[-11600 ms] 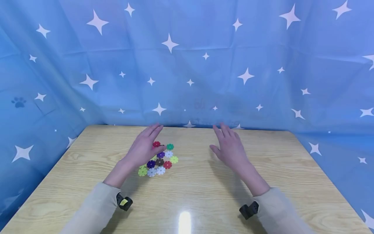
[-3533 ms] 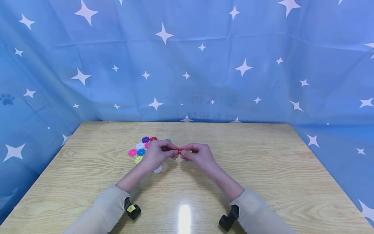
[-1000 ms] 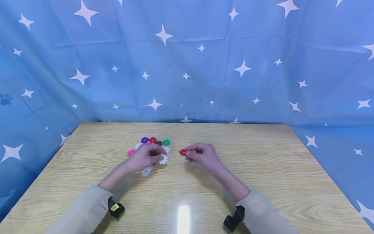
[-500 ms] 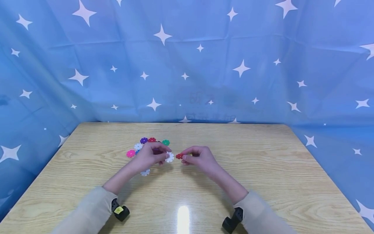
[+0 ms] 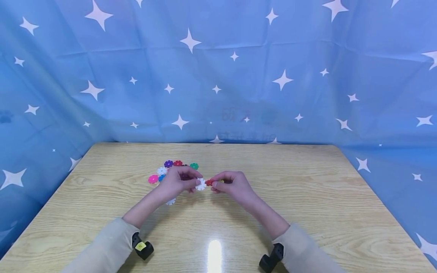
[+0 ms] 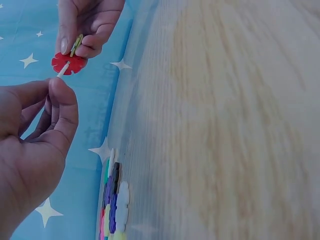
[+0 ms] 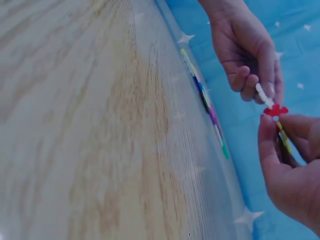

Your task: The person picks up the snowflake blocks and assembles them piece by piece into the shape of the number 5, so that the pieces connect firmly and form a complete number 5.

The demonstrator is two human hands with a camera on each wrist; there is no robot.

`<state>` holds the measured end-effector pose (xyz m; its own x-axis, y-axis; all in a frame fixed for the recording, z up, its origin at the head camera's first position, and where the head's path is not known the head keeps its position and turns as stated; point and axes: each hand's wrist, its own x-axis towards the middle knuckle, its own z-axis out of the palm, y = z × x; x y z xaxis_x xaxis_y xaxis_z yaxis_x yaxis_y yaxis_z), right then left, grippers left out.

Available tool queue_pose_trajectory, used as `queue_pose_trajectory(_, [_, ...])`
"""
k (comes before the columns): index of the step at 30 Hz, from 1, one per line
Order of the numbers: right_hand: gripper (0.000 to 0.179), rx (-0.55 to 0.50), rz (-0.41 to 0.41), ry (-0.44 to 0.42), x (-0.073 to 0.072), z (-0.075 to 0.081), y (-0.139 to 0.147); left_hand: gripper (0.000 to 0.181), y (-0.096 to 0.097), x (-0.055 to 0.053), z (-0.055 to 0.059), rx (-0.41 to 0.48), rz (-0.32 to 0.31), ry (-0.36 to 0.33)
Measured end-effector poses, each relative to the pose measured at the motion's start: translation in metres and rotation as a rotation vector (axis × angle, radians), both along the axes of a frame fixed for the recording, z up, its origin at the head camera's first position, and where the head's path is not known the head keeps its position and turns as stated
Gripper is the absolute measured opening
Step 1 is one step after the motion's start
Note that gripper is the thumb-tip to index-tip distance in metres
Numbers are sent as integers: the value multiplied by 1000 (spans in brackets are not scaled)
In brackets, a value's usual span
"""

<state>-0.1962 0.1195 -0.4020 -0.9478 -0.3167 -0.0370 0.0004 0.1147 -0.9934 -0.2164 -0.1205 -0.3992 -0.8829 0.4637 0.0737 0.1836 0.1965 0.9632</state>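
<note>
Thumb and fingers of my left hand (image 5: 173, 183) pinch a white notched plastic disc (image 5: 201, 184), right of the loose pile. My right hand (image 5: 236, 186) pinches a red notched disc (image 5: 208, 182), with a yellow-green disc (image 6: 76, 45) standing crosswise on it in the left wrist view. The white disc's edge meets the red one at a slot, seen from the side in both wrist views. Both hands are close together above the table, left of its middle. Part of the red disc lies behind my right fingertips.
Loose notched discs lie under and around my left hand: pink (image 5: 153, 179), purple (image 5: 168, 163), red (image 5: 178, 163), green (image 5: 194, 166) and others, partly hidden. The wooden table (image 5: 307, 189) ends at a blue star-printed curtain (image 5: 239, 76).
Both hands were empty at first, then met at the red disc. My left hand went back to the pile, picked up the white disc and brought it right against the red one.
</note>
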Motion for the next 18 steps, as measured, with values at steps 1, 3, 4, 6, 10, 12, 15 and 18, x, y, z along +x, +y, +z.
queue_pose_trajectory(1, [17, 0, -2, 0, 0, 0, 0, 18, 0, 0, 0, 4, 2, -10])
queue_pose_trajectory(3, [16, 0, -7, -3, 1, 1, 0, 18, 1, -1, 0, 14, 6, -30])
queue_pose_trajectory(4, [16, 0, -10, -5, 1, 1, 0, 19, 1, -1, 0, 21, 7, -43])
queue_pose_trajectory(6, [15, -1, -16, -11, 1, 2, 0, 19, 2, -2, 0, 35, 13, -70])
queue_pose_trajectory(10, [15, 5, -20, -12, 1, 4, 0, 22, 2, -3, 2, 67, 25, -119])
queue_pose_trajectory(12, [15, 8, -18, -10, 1, 4, 0, 23, 2, -4, 2, 78, 31, -137])
queue_pose_trajectory(15, [16, 4, -15, -8, 0, 5, 0, 24, 2, -4, 3, 84, 33, -154])
queue_pose_trajectory(18, [16, -1, -6, -11, -1, 5, 1, 25, 2, -5, 3, 84, 42, -173])
